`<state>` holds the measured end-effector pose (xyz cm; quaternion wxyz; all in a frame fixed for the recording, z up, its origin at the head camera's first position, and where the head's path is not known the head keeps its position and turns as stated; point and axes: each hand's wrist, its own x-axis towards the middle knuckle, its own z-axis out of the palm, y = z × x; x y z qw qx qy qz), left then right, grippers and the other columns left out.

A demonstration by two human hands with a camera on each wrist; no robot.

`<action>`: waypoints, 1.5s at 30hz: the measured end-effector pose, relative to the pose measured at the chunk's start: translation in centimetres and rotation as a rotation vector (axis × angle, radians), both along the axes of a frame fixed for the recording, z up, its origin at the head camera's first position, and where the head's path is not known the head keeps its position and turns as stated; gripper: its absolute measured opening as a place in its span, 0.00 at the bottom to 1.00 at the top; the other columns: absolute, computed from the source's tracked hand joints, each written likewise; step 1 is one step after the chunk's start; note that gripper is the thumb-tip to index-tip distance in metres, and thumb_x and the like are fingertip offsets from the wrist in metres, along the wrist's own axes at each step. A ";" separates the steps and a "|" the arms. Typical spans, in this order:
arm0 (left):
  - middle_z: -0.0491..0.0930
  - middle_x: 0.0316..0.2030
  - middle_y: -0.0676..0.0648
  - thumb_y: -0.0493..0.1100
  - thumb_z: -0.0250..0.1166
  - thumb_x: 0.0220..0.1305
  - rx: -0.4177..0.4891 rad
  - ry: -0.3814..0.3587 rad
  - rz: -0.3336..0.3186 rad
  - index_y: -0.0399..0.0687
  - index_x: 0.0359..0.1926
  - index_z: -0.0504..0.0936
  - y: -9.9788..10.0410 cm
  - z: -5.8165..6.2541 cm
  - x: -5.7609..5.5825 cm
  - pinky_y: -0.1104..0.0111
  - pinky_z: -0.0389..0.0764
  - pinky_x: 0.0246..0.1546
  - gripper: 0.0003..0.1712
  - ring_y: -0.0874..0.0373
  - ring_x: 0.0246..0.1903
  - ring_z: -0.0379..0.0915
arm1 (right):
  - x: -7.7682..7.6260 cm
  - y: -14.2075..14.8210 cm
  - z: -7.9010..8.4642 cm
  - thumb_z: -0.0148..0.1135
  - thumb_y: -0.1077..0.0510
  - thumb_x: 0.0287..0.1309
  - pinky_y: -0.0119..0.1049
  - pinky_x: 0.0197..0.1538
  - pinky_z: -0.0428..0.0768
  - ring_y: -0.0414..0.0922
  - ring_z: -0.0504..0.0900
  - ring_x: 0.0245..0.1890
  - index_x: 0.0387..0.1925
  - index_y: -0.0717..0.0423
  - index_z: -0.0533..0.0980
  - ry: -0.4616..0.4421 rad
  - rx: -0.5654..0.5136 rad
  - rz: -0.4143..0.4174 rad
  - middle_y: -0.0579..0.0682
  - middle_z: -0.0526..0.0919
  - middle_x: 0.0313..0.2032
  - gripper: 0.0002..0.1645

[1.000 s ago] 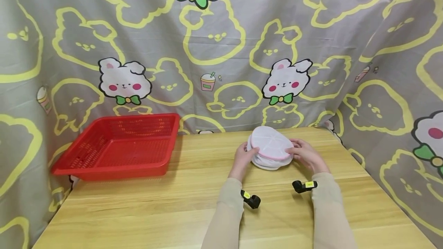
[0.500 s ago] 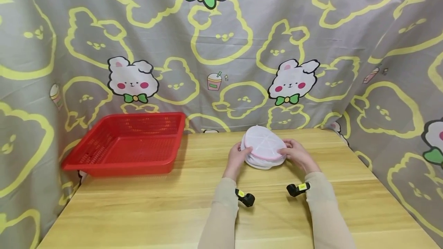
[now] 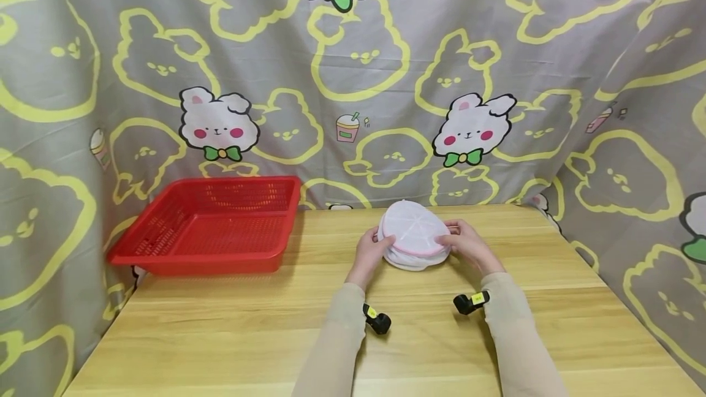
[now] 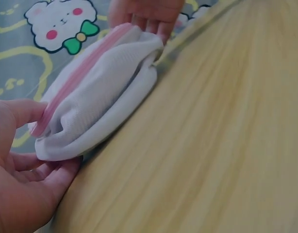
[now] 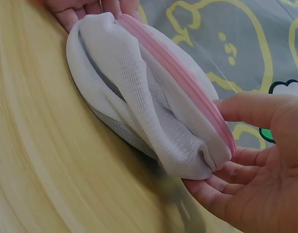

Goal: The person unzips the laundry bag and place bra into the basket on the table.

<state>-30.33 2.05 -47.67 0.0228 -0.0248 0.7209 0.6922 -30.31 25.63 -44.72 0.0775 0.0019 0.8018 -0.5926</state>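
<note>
A round white mesh laundry bag (image 3: 415, 229) with a pink zipper (image 5: 180, 73) is held near the back edge of the table. Its flat top tilts toward me, and the soft mesh sides below are folded and squashed. My left hand (image 3: 371, 252) grips its left side, thumb on the top rim and fingers underneath, as the left wrist view shows. On the opposite side my right hand (image 3: 473, 246) pinches the bag, with the thumb by the zipper and the fingers curled under the mesh. In the wrist views the bag's underside lies close over the wood.
A red plastic basket (image 3: 205, 260) with perforated walls stands at the table's back left. Behind the wooden table (image 3: 237, 336) hangs a grey curtain (image 3: 309, 158) with bunny prints. Each wrist carries a small black camera, such as the right wrist camera (image 3: 464, 304).
Both hands have carried the laundry bag a little to the left, keeping the same grip. The head view has turned slightly left, so the basket and curtain appear further right.
</note>
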 end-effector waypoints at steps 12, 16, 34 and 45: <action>0.78 0.52 0.36 0.43 0.66 0.62 0.007 -0.021 -0.075 0.31 0.65 0.67 -2.6 0.2 1.0 0.65 0.81 0.49 0.35 0.56 0.45 0.77 | 0.3 -1.3 0.2 0.64 0.61 0.58 0.29 0.43 0.78 0.43 0.74 0.41 0.58 0.72 0.59 0.029 0.066 0.061 0.63 0.70 0.50 0.34; 0.78 0.53 0.38 0.45 0.66 0.62 -0.001 -0.048 -0.094 0.34 0.65 0.68 -3.6 -0.4 1.1 0.65 0.80 0.49 0.34 0.56 0.46 0.77 | 0.5 -1.8 0.4 0.65 0.60 0.57 0.30 0.43 0.77 0.44 0.74 0.40 0.56 0.71 0.60 0.022 0.084 0.086 0.62 0.71 0.48 0.32; 0.76 0.53 0.35 0.43 0.66 0.60 -0.036 -0.067 -0.157 0.29 0.64 0.66 -7.0 0.0 3.1 0.67 0.81 0.47 0.36 0.56 0.44 0.77 | 0.8 -3.3 0.7 0.70 0.55 0.53 0.37 0.43 0.77 0.45 0.74 0.37 0.47 0.65 0.67 -0.010 0.152 0.177 0.53 0.73 0.37 0.28; 0.76 0.53 0.34 0.42 0.65 0.61 -0.028 -0.081 -0.208 0.27 0.65 0.64 -8.4 0.1 3.5 0.67 0.80 0.48 0.36 0.58 0.44 0.77 | 1.4 -4.1 1.2 0.69 0.57 0.55 0.38 0.41 0.77 0.43 0.74 0.34 0.46 0.67 0.66 -0.001 0.145 0.232 0.51 0.73 0.34 0.26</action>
